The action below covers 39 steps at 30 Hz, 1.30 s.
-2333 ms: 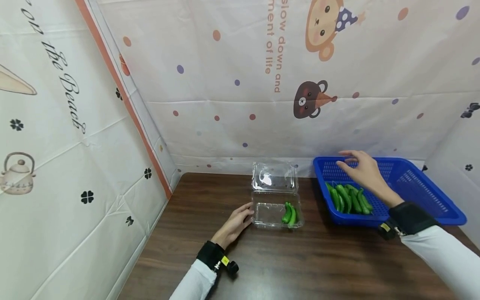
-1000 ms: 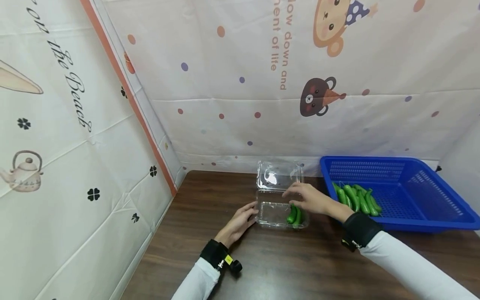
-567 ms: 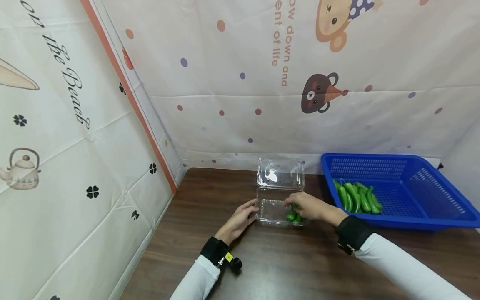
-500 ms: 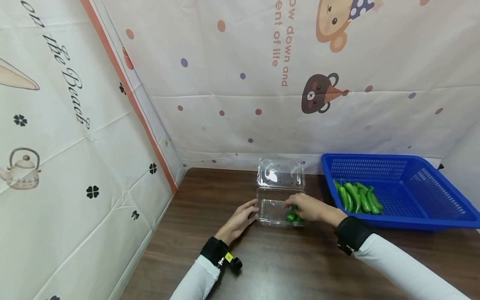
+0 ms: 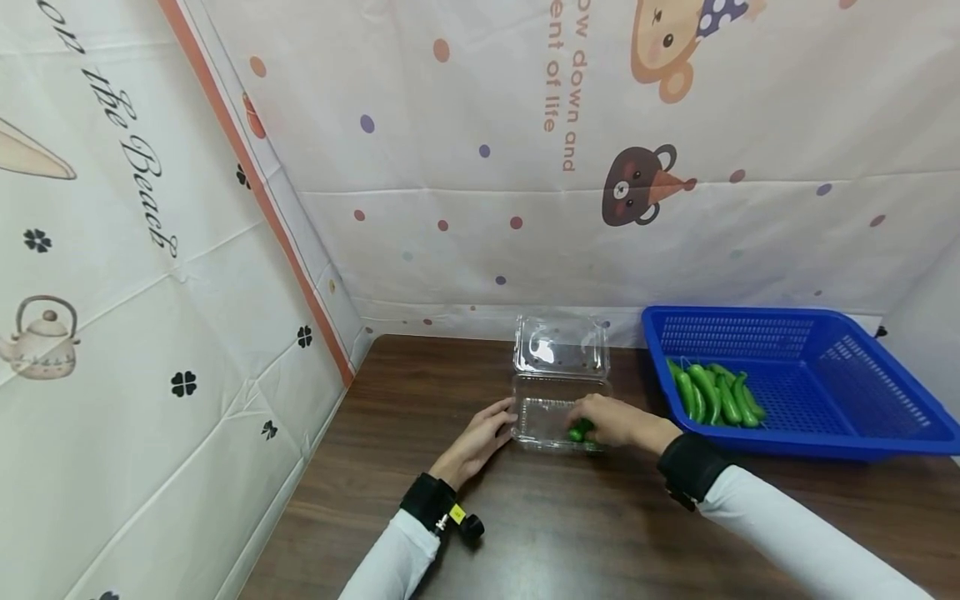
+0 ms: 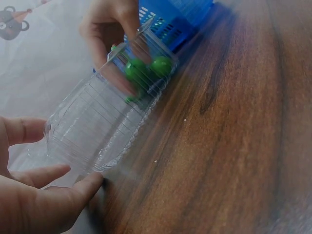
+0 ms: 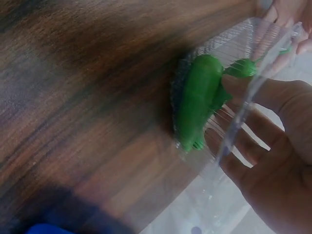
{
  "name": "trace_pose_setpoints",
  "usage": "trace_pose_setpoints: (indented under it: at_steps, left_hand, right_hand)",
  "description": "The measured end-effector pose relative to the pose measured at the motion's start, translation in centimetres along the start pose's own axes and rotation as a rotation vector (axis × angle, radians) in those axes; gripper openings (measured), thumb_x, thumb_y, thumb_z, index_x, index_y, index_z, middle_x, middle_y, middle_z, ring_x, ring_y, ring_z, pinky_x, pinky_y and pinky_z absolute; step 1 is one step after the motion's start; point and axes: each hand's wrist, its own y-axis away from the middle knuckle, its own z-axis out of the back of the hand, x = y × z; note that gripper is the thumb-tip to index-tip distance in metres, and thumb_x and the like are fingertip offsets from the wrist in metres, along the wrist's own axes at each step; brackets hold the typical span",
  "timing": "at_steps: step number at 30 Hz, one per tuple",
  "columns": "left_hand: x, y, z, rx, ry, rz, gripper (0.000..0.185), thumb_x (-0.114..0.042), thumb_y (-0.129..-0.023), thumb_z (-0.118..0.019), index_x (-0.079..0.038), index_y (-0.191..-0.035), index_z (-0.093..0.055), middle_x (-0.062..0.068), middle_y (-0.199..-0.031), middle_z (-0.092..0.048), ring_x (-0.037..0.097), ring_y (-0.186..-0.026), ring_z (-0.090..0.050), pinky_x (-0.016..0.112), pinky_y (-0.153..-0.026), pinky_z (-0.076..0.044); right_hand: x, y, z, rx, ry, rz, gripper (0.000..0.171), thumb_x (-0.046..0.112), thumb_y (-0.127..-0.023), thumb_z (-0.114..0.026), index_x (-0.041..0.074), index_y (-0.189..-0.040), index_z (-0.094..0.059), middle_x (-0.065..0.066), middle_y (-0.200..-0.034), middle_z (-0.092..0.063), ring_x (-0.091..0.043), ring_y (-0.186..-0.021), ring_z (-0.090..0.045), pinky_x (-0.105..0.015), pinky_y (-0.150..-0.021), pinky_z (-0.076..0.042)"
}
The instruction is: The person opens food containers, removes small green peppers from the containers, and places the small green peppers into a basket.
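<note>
A clear plastic clamshell box (image 5: 542,419) stands on the brown table with its lid (image 5: 559,345) tipped back. Green peppers (image 5: 577,432) lie at its right end, also seen as peppers (image 6: 146,68) and peppers (image 7: 197,100). My right hand (image 5: 609,420) reaches down into the box, its fingers (image 7: 253,141) curled against one pepper among them. My left hand (image 5: 480,437) rests against the box's left wall with straight fingers (image 6: 46,175), thumb and fingers either side of a corner.
A blue slotted basket (image 5: 862,417) stands at the right with several green peppers (image 5: 712,394) at its left end. Printed cloth walls close in at the back and the left. Bare table lies in front of the box.
My right hand came from above the blue basket over to the box and has sunk into its right end among the peppers. The left hand has stayed at the box's left side.
</note>
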Motion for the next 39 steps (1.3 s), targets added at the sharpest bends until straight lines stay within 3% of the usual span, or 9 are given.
trace_pose_setpoints:
  at_steps: [7, 13, 21, 31, 39]
  left_hand:
    - [0.0, 0.0, 0.0, 0.000, -0.004, -0.002, 0.065, -0.010, -0.101, -0.053, 0.003, -0.159, -0.027, 0.021, -0.170, -0.016, 0.036, -0.158, -0.017, 0.051, -0.128, -0.026]
    - [0.1, -0.2, 0.0, -0.002, 0.007, -0.002, 0.065, -0.009, -0.101, -0.053, 0.003, -0.159, -0.027, 0.020, -0.170, -0.017, 0.035, -0.158, -0.018, 0.051, -0.128, -0.025]
    - [0.0, 0.0, 0.0, 0.000, -0.017, 0.002, 0.066, -0.011, -0.101, -0.053, 0.002, -0.160, -0.026, 0.021, -0.170, -0.016, 0.037, -0.158, -0.017, 0.052, -0.128, -0.025]
    - [0.0, 0.1, 0.0, -0.005, -0.023, 0.009, 0.064, -0.012, -0.102, -0.052, 0.001, -0.159, -0.028, 0.019, -0.170, -0.017, 0.036, -0.157, -0.019, 0.053, -0.128, -0.026]
    - [0.1, 0.2, 0.1, -0.005, -0.038, -0.001, 0.064, -0.011, -0.101, -0.053, 0.001, -0.159, -0.028, 0.020, -0.171, -0.014, 0.039, -0.158, -0.014, 0.054, -0.128, -0.025]
  right_hand:
    - [-0.2, -0.3, -0.5, -0.024, -0.002, 0.057, 0.026, -0.003, -0.085, -0.075, 0.008, -0.108, -0.076, -0.005, -0.106, -0.074, -0.027, -0.102, -0.068, -0.040, -0.084, -0.061]
    - [-0.1, -0.4, -0.8, -0.062, -0.042, 0.089, 0.025, -0.003, -0.088, -0.072, 0.003, -0.112, -0.073, -0.008, -0.107, -0.075, -0.027, -0.102, -0.071, -0.041, -0.086, -0.062]
    - [0.1, -0.5, -0.8, -0.091, -0.105, 0.071, 0.030, -0.002, -0.094, -0.066, -0.003, -0.124, -0.068, -0.016, -0.120, -0.073, -0.033, -0.113, -0.070, -0.046, -0.095, -0.060]
    - [1.0, -0.8, 2.0, -0.139, -0.127, 0.066, 0.035, -0.004, -0.095, -0.064, -0.002, -0.129, -0.066, -0.017, -0.124, -0.072, -0.034, -0.114, -0.068, -0.048, -0.096, -0.059]
    - [1.3, -0.6, 5.2, -0.246, -0.116, 0.073, 0.037, 0.000, -0.096, -0.064, 0.000, -0.133, -0.064, -0.016, -0.120, -0.073, -0.030, -0.107, -0.071, -0.049, -0.092, -0.061]
